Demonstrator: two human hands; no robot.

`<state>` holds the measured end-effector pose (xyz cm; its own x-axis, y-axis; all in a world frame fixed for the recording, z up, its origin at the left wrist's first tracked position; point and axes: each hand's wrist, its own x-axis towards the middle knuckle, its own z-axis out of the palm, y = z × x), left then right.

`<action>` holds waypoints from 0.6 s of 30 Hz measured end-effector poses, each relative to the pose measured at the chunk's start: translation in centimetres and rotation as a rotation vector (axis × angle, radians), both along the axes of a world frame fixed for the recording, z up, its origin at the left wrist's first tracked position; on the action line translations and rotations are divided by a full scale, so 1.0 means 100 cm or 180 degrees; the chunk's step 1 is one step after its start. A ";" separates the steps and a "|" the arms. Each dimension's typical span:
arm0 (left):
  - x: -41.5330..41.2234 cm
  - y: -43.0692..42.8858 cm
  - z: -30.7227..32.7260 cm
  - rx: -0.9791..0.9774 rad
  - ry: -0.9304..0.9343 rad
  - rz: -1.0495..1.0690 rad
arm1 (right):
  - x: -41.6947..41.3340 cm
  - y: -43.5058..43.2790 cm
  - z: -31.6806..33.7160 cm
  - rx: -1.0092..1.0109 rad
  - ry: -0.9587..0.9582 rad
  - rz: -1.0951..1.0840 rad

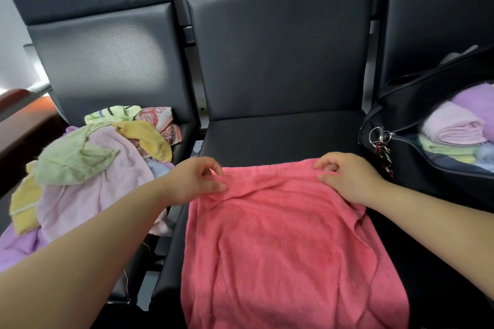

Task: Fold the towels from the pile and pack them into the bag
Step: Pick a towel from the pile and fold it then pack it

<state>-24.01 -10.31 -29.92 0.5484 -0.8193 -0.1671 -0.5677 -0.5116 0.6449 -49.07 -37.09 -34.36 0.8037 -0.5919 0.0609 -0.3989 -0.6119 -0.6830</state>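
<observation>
Pink towel [280, 248] at 6 o'clock, spread flat on the middle seat [280, 133], near end hanging over the seat's front edge. Both forearms reach in from the bottom corners. Left hand [192, 181] at the towel's far left corner, thumb and fingers closed in a pinch on a bunched fold of cloth. Right hand [344, 176] at the far right corner, fingers curled onto the hem, thumb pressed on the cloth, pinching it. Far edge of the towel runs slightly rumpled between the two hands. Pile [88, 168] at 9 o'clock on the left seat: loose lilac, green, yellow and patterned towels, heaped and spilling toward the front edge, just beside the left wrist. Bag [417, 157] at 3 o'clock on the right seat, black, top open, a keyring [379, 136] hanging at its near end; folded towels [454, 128] stacked inside, lilac on top, green beneath. Bare seat cushion beyond the hands. Dark padded seat backs [278, 48] at 12 o'clock.
</observation>
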 end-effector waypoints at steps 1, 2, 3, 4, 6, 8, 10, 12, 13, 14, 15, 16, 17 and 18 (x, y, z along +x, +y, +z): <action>0.001 0.000 -0.001 -0.0074 0.0022 0.0019 | 0.000 -0.001 0.001 -0.0014 -0.0017 -0.0010; 0.002 0.001 -0.002 -0.0147 0.0009 0.0069 | 0.001 -0.001 0.002 -0.0032 -0.0027 -0.0018; 0.003 0.001 -0.004 -0.0200 -0.0054 0.0151 | 0.002 -0.002 0.002 -0.0052 -0.0032 -0.0023; 0.004 0.000 -0.006 -0.0236 -0.0153 0.0245 | 0.002 -0.002 0.003 -0.0079 -0.0027 -0.0029; 0.008 -0.001 -0.011 -0.0326 -0.0377 0.0475 | 0.003 -0.004 0.002 -0.0133 0.0021 -0.0043; 0.011 -0.002 -0.013 -0.0400 -0.0541 0.0700 | 0.004 -0.007 0.002 -0.0215 0.0094 -0.0041; 0.014 -0.003 -0.016 -0.0422 -0.0603 0.0843 | 0.005 -0.009 0.003 -0.0292 0.0144 -0.0041; 0.018 -0.003 -0.019 -0.0478 -0.0588 0.0917 | 0.006 -0.011 0.004 -0.0335 0.0158 -0.0089; 0.021 -0.004 -0.021 -0.0492 -0.0591 0.0957 | 0.007 -0.011 0.005 -0.0349 0.0156 -0.0127; 0.023 -0.004 -0.023 -0.0491 -0.0596 0.1009 | 0.008 -0.011 0.006 -0.0373 0.0148 -0.0166; 0.025 -0.004 -0.024 -0.0480 -0.0590 0.1062 | 0.009 -0.012 0.006 -0.0393 0.0133 -0.0214; 0.026 -0.005 -0.026 -0.0464 -0.0573 0.1102 | 0.010 -0.012 0.006 -0.0411 0.0105 -0.0262; 0.028 -0.006 -0.027 -0.0444 -0.0546 0.1125 | 0.010 -0.013 0.006 -0.0417 0.0068 -0.0311; 0.029 -0.006 -0.028 -0.0423 -0.0518 0.1140 | 0.010 -0.014 0.005 -0.0417 0.0027 -0.0352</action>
